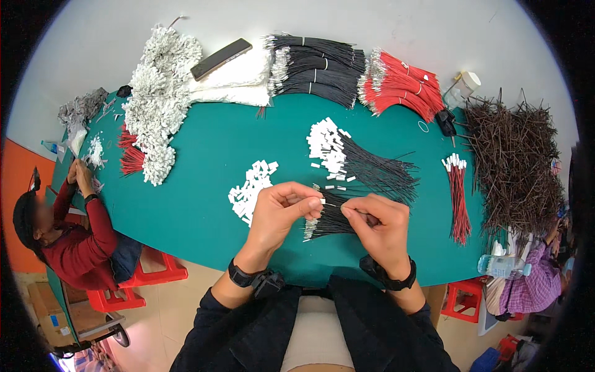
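Note:
My left hand (277, 209) pinches a small white connector housing (322, 201) between thumb and fingertips. Just to its right, my right hand (383, 224) is closed in a pinch on a thin wire whose end meets the housing; how far it sits inside is too small to tell. Beneath both hands lies a bundle of black wires (331, 224) with bare metal ends, partly covered by them. Loose white housings (249, 186) are heaped beside my left hand. Farther off, black wires (379, 168) capped with white housings (326, 146) lie spread out.
Red wires with white ends (457, 198) lie right, before a tangled brown wire heap (514, 161). Tied black bundles (319, 65), red bundles (403, 84) and a large white connector pile (161, 93) line the green table's (204, 149) far side. A person (74, 235) works at left.

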{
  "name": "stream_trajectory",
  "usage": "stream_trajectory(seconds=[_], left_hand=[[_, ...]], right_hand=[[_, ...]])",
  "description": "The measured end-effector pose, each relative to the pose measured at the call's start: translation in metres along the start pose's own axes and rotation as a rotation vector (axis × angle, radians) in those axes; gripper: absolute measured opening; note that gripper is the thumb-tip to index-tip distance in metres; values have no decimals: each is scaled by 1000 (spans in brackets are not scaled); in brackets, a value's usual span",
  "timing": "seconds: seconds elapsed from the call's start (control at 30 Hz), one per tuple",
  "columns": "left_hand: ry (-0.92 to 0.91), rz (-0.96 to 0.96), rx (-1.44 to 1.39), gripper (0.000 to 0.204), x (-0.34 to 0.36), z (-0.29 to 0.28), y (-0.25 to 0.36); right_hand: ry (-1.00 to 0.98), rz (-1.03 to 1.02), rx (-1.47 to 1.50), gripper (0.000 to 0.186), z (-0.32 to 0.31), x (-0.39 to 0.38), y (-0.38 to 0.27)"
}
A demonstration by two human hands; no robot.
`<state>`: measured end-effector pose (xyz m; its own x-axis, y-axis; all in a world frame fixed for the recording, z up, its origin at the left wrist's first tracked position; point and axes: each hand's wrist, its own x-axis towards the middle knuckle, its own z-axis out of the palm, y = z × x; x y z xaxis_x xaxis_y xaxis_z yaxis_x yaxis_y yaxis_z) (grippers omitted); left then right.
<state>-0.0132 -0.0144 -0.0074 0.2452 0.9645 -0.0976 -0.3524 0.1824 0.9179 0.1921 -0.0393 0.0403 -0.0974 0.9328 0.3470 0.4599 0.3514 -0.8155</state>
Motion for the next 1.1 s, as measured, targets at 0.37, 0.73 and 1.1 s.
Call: stream_trajectory(seconds=[0.37,0.73,1.1], left_hand=[[-19,-27,6,10,0,0,0],[-10,32,19,8,-4,7,-2],[-14,8,-33,6,-2,11,-7]], right_hand=[[-7,5,-5,8,1,0,4],[-18,-8,8,8,4,0,2],[-6,12,50,7,5,-1,3]])
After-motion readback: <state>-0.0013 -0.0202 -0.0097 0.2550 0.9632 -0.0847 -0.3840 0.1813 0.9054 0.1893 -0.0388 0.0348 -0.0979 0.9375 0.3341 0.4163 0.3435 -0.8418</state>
